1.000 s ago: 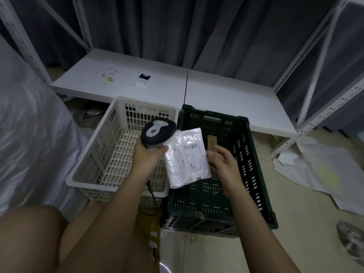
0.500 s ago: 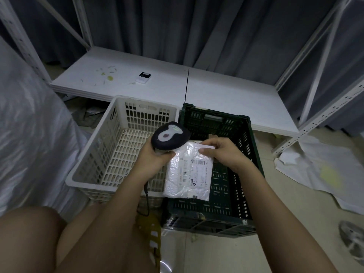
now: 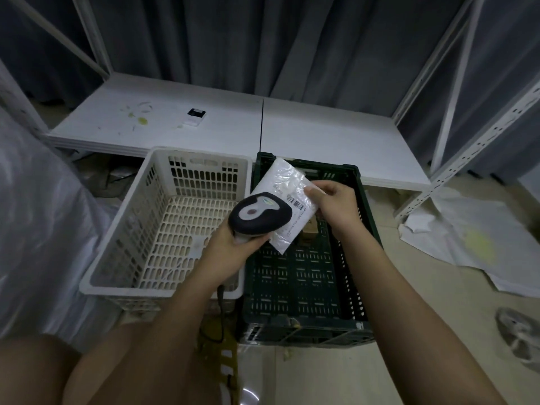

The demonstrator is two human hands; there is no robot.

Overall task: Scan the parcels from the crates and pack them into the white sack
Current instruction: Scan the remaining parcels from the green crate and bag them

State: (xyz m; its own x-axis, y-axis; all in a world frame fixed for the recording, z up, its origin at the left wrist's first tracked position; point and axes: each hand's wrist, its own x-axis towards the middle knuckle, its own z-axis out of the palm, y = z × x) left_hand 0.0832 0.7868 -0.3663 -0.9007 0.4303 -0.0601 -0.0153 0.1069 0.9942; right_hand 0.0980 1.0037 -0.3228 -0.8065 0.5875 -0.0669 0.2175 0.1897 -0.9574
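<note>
My right hand [image 3: 336, 204] grips a white plastic parcel [image 3: 285, 188] with a barcode label, tilted above the dark green crate [image 3: 359, 258]. My left hand [image 3: 230, 247] holds a black and grey barcode scanner [image 3: 260, 216] just left of the parcel, its head overlapping the label's lower edge. A small brown parcel [image 3: 309, 229] lies in the green crate under the white one. The white crate [image 3: 122, 238] stands to the left with no parcels visible in it. The white sack [image 3: 38, 223] fills the left edge of the view.
A low white shelf board [image 3: 321, 133] runs behind the crates, carrying a small black and white device [image 3: 194, 116]. White metal rack posts [image 3: 473, 141] rise at the right. Crumpled white sheeting [image 3: 473, 238] and a shoe [image 3: 520, 331] lie on the floor at the right.
My right hand has turned the parcel up and back over the far end of the green crate. The scanner in my left hand has stayed close beside it.
</note>
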